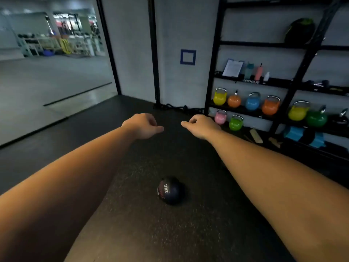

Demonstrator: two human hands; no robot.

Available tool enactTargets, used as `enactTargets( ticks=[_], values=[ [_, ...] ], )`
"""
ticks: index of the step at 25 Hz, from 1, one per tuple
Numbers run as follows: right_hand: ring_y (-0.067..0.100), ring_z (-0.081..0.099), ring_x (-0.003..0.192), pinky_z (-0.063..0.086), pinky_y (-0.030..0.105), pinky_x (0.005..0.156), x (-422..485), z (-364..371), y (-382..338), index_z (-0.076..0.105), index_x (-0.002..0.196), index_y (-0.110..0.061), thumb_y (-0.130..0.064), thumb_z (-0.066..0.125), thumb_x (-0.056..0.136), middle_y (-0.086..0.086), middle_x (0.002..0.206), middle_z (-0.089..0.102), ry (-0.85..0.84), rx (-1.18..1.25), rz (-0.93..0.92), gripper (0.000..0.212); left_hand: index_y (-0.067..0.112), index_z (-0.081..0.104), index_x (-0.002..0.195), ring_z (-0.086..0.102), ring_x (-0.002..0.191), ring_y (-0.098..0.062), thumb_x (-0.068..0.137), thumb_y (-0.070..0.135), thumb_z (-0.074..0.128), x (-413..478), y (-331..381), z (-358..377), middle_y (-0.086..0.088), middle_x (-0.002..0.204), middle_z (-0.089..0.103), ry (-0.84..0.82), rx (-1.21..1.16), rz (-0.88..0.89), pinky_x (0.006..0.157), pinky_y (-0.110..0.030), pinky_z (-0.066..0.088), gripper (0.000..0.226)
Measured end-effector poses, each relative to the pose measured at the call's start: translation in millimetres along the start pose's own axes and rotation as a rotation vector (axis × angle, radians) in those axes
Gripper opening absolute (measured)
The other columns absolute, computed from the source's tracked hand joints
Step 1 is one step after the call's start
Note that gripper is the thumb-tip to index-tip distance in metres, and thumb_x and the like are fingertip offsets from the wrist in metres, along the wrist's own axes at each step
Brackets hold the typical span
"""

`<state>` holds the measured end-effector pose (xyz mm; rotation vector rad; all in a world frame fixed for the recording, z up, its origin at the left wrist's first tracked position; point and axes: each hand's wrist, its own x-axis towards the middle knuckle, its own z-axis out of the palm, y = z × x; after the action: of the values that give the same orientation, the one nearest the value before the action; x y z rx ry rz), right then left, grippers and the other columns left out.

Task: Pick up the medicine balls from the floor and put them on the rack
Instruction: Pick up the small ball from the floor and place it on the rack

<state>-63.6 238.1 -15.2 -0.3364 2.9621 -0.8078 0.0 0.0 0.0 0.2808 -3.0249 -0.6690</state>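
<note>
Both arms stretched forward, bare. Left hand (143,125) loosely curled, holding nothing. Right hand (200,125) likewise, empty. Medicine ball (170,190), dark, marked 2KG, on black floor (132,233) at 6 o'clock from hands, untouched. Rack (306,52) at 2 o'clock, kettlebells (253,102) on lower shelves.

A single head-worn wide-angle view, looking forward and down across a gym floor (132,224).

The lens sits close above both outstretched forearms, faces a grey wall (170,35) ahead, and takes in a mirror (47,63) at left and a black rack (217,53) at right.
</note>
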Motion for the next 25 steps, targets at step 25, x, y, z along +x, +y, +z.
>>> enactTargets(
  ticks=[25],
  values=[
    [0.023, 0.064, 0.106, 0.056, 0.047, 0.090, 365.5, 241.4, 102.9, 0.050, 0.144, -0.032, -0.072, 0.054, 0.093, 0.002, 0.123, 0.064, -0.348, -0.028, 0.288, 0.065, 0.036, 0.064, 0.120, 0.063, 0.100, -0.016, 0.088, 0.076, 0.063, 372.2, -136.4, 176.9, 0.013, 0.115, 0.065, -0.371, 0.068, -0.096, 0.072, -0.031, 0.047, 0.051]
  ],
)
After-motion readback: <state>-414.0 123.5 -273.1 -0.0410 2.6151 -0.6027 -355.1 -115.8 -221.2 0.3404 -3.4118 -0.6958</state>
